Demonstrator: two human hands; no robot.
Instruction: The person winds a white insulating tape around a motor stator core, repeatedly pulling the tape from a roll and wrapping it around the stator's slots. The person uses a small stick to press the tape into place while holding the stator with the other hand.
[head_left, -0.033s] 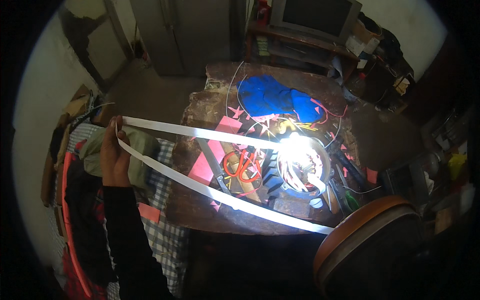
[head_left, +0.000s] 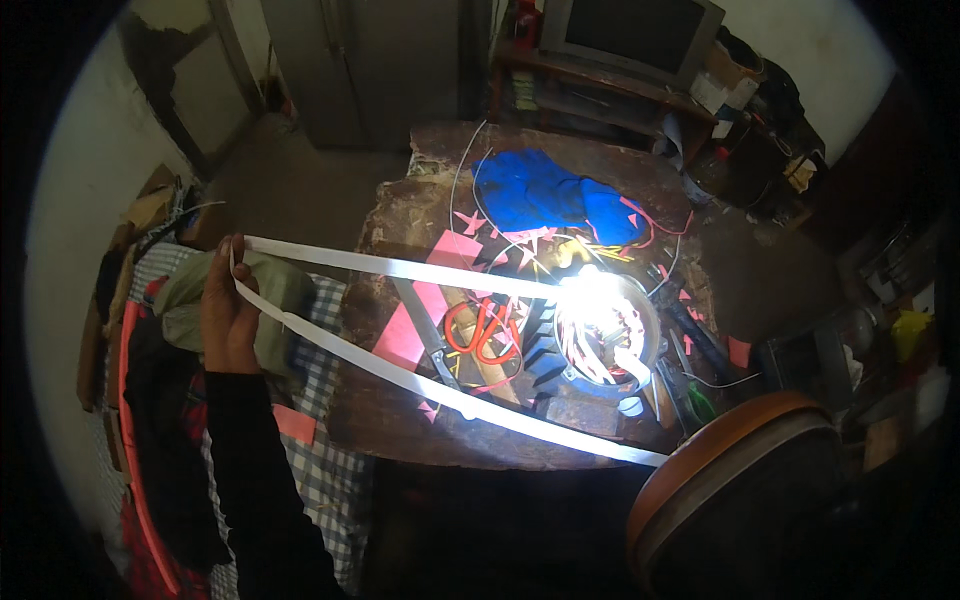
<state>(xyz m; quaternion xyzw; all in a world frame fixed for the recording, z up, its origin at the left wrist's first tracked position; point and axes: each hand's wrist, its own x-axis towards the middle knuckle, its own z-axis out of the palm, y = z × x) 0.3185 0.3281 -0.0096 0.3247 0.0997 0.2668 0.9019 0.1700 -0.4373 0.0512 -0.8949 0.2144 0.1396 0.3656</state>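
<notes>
My left hand [head_left: 230, 312] is raised at the left, its fingers closed in a pinch on the bend of a long white cotton-like tape [head_left: 400, 377]. From my fingers, one length of the tape runs right to a round finned metal motor housing [head_left: 545, 360]. The other length slants down to the right and passes out of sight at a round orange-rimmed object [head_left: 740, 425]. Wires and pale strands fill the housing, and strong glare hides its upper part. My right hand is not in view.
On the worn wooden table [head_left: 390, 225] lie orange-handled scissors [head_left: 485, 330], a knife [head_left: 430, 335], pink sheet and scraps [head_left: 405, 335], a blue cloth [head_left: 545, 190], loose wires and tools. A checkered cloth [head_left: 330, 480] is at the left; a television [head_left: 630, 35] stands behind.
</notes>
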